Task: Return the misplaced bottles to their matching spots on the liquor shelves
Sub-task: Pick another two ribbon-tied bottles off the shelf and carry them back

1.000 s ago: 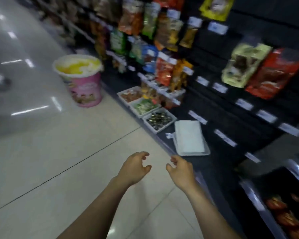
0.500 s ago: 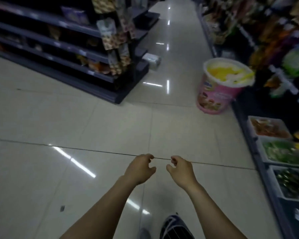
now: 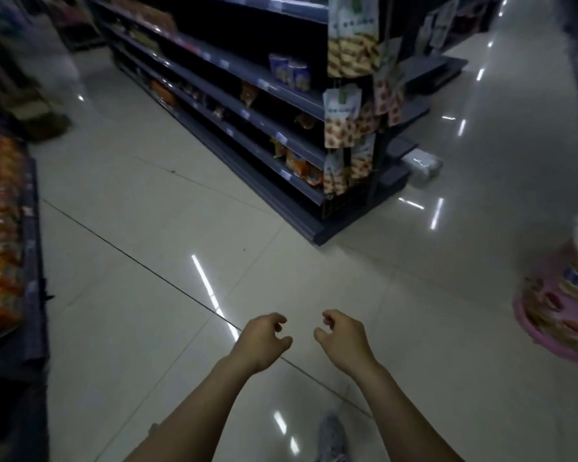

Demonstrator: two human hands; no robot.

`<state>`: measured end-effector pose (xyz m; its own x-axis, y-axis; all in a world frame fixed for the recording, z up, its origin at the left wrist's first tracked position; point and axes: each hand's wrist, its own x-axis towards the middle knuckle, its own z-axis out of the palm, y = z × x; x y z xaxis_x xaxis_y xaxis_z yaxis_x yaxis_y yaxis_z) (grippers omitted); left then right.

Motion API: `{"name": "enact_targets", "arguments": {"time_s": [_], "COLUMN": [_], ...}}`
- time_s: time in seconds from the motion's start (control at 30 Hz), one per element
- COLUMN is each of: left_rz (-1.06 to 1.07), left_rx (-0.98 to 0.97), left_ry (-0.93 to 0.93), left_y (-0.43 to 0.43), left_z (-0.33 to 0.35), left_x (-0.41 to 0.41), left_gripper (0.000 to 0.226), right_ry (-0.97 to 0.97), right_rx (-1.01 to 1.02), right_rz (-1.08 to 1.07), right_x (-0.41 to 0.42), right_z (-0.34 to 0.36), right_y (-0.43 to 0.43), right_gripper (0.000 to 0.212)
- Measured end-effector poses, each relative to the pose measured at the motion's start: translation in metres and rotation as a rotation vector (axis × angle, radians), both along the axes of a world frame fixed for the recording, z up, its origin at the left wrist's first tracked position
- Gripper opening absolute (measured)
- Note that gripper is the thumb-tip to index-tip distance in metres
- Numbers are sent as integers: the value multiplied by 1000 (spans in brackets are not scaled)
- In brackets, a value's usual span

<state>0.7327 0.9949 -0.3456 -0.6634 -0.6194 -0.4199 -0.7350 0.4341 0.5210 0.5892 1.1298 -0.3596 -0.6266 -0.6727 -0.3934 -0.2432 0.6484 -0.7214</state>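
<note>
No bottle and no liquor shelf shows in the head view. My left hand (image 3: 264, 341) and my right hand (image 3: 344, 338) are held out side by side over the pale tiled floor, a hand's width apart. Both have loosely curled fingers and hold nothing. One of my shoes (image 3: 331, 438) shows on the floor below my right forearm.
A dark shelf unit (image 3: 241, 105) with snack packets stands ahead, hanging bags (image 3: 344, 125) at its end. A shelf of orange packets (image 3: 0, 235) runs along the left edge. A pink display tub (image 3: 561, 308) sits at the right. A wrapped white pack (image 3: 421, 163) lies beside the unit.
My view has swung left, from the snack wall on the right to the aisle and the central shelf unit. The pink tub slid to the right edge. My hands stay held out, holding nothing.
</note>
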Motion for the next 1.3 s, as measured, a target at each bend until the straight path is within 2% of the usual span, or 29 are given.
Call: {"name": "enact_targets", "arguments": {"time_s": [0.23,0.53,0.8,1.07,1.3], "left_rz": [229,332,214,107,-17], "left_rx": [8,-23,-25,44,19], "left_ry": [91,209,224,199,164], "left_y": [-112,-294,-460,-554,-669], "left_z": [22,23,9,-12,-11], "left_x": [-56,-99,-143,-174,-239], "left_gripper": [51,49,49,50,49], "right_ry": [47,100,148,137,96], "right_rx": [-63,-101,-37,0,-2], "right_rz": [186,250,158,84,-28], "right_x": [-75,-135,-166,-186,-249], "right_z": [25,35,48,36,23], "right_y": [-135,-324,-488,-584,-680], "right_gripper": [52,52,51,48,47]}}
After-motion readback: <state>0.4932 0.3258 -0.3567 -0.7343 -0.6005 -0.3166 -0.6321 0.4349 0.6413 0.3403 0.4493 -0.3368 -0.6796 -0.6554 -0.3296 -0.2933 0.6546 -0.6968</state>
